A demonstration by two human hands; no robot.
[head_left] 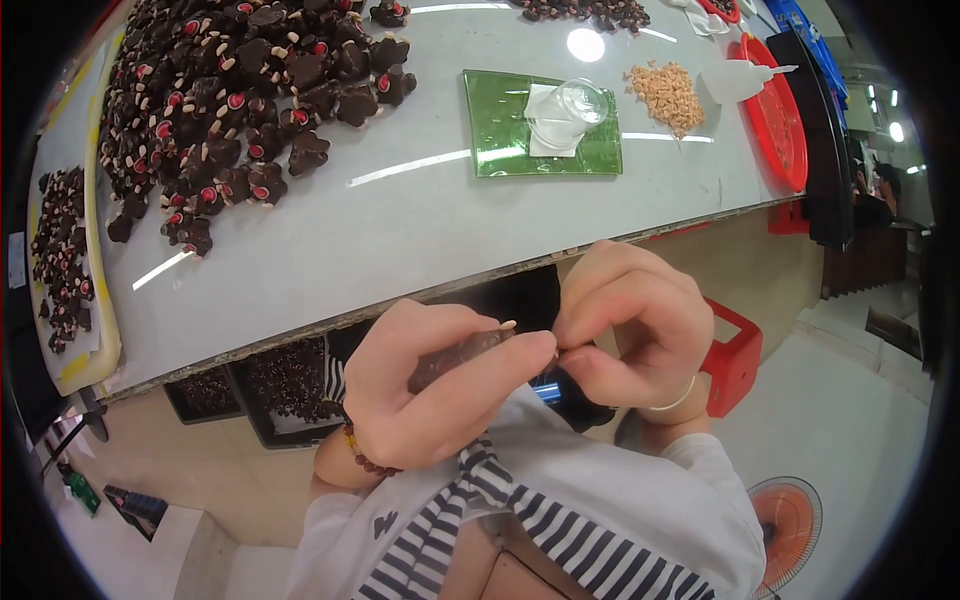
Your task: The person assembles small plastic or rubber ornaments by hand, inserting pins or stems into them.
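One dark brown piece (452, 360) lies in the person's left hand (425, 385), held in front of the chest just off the bench's near edge, with one pale bit (508, 325) showing at its upper rim. The left fingers pinch this piece between thumb and curled index. The right hand (640, 325) is just beside it, thumb and index tips brought close together; what, if anything, sits between them I cannot tell.

On the bench (400, 220), one large heap of brown pieces (240, 100), too many to count, fills the left side, mixed with pale bits and red rounds. Nearer the middle are one green mat (490, 110) bearing one white paper (550, 143) and one clear round container (582, 103). To its right come one pile of tan bits (666, 98), one white nozzle bottle (733, 82) and one red tray (775, 120). Beyond, a blue package (802, 32) carries white markings too small to read. Two dark trays (240, 395) of brown pieces stand under the bench. One red stool (738, 360) and one orange fan (790, 530) are at the right.
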